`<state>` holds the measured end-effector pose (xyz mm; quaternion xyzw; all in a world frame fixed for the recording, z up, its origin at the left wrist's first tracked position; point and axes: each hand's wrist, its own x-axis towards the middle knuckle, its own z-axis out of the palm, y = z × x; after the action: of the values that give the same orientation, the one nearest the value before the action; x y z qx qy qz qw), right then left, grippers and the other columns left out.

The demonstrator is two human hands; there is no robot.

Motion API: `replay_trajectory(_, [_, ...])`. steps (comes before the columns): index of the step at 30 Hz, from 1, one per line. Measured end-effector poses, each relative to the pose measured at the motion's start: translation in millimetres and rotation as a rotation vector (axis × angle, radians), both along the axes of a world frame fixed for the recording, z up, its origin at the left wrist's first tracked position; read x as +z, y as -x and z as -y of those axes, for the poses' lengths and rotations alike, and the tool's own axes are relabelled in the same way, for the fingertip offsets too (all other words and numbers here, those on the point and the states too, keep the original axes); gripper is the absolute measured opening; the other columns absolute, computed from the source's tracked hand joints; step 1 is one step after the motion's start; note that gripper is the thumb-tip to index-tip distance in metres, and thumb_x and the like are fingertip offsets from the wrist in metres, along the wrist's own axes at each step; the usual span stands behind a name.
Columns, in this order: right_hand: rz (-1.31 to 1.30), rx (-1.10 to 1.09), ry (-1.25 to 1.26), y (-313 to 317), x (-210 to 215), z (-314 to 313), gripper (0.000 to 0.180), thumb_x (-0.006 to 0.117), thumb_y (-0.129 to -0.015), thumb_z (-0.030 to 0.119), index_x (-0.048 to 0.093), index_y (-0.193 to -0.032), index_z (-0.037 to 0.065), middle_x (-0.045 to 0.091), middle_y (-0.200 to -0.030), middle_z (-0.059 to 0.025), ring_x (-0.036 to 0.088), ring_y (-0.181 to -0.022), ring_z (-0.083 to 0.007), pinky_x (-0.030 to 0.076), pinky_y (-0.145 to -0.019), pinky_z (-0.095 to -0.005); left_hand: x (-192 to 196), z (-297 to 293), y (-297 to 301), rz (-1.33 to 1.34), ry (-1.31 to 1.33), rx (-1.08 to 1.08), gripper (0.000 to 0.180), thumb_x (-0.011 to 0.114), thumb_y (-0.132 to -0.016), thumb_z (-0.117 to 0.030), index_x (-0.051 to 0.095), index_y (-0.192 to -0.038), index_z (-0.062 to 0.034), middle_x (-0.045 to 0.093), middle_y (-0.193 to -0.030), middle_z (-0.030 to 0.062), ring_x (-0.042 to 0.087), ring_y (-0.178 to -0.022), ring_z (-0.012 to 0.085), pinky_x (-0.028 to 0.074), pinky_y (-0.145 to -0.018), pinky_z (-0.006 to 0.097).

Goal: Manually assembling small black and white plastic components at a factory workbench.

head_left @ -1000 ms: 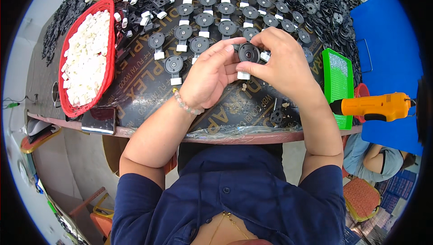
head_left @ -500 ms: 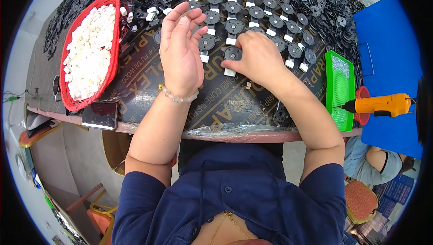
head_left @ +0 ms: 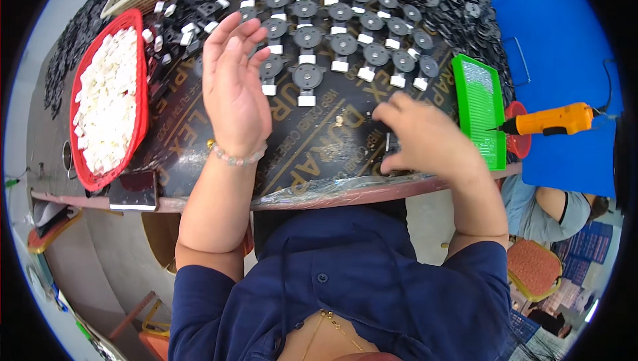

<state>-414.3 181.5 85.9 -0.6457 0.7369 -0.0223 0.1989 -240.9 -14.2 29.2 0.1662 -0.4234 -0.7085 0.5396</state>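
Note:
My left hand (head_left: 236,95) hangs over the table at the left of the rows, palm turned inward and fingers loosely apart, holding nothing. At the near right, my right hand (head_left: 435,136) is slightly blurred, its thumb and fingers spread around a small dark part (head_left: 392,142) on the table. Several round black wheel-like parts (head_left: 343,44), with white rectangular end pieces, lie in rows on the dark printed tabletop. The closest one (head_left: 307,77) has its white end piece (head_left: 306,101) toward me. My left hand hides part of the rows.
A red basket of white pieces (head_left: 109,108) stands at left, beside a phone (head_left: 135,190). Black parts (head_left: 475,35) are heaped along the far side. On the right are a green tray of screws (head_left: 480,82), an orange electric screwdriver (head_left: 555,120) and a red container (head_left: 520,145).
My right hand has left the closest wheel part and moved right and toward me, its fingers opening. My left hand stays raised. The whole view has shifted a little.

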Motion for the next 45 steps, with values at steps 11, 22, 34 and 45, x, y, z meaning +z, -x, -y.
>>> replay_trajectory(11, [0.077,-0.246,0.321,52.8,-20.5,-14.8,0.05,0.08,-0.07,0.018,0.063,-0.114,0.002,0.058,-0.112,-0.0131,0.062,-0.094,-0.0288,0.053,-0.081,-0.0377,-5.8,-16.0,4.5,0.177,0.03,-0.175,0.032,0.053,-0.101,-0.013,0.055,-0.131,-0.0035,0.065,-0.119,0.0101,0.062,-0.107,0.0175,0.048,-0.091,0.031])
replay_trajectory(22, [-0.314,-0.222,0.927,66.4,15.0,90.1,0.052,0.077,-0.086,0.026,0.062,-0.13,0.004,0.058,-0.137,-0.0188,0.056,-0.124,-0.0348,0.048,-0.102,-0.0428,-2.6,-38.5,2.1,0.275,0.243,-0.273,0.031,0.055,-0.102,-0.01,0.054,-0.132,-0.003,0.064,-0.117,0.0074,0.061,-0.1,0.0122,0.048,-0.092,0.028])
replay_trajectory(34, [0.031,0.14,0.571,-58.4,-60.2,347.5,0.044,0.079,-0.083,0.026,0.06,-0.115,0.003,0.07,-0.109,-0.0186,0.066,-0.105,-0.0392,0.052,-0.092,-0.0461,-7.3,-8.1,-3.8,0.437,0.707,0.394,0.047,0.053,-0.087,0.0,0.055,-0.134,-0.0034,0.043,-0.147,0.0158,0.043,-0.13,0.0244,0.037,-0.106,0.036])
replay_trajectory(45, [1.207,-0.119,0.473,-24.2,2.4,182.3,0.045,0.076,-0.09,0.02,0.057,-0.126,0.0,0.069,-0.105,-0.0116,0.067,-0.089,-0.0152,0.053,-0.077,-0.028,-1.4,-10.4,4.1,0.608,0.816,0.513,0.069,0.058,-0.092,-0.001,0.03,-0.155,-0.0018,0.036,-0.155,0.0226,0.031,-0.148,0.0333,0.028,-0.118,0.04])
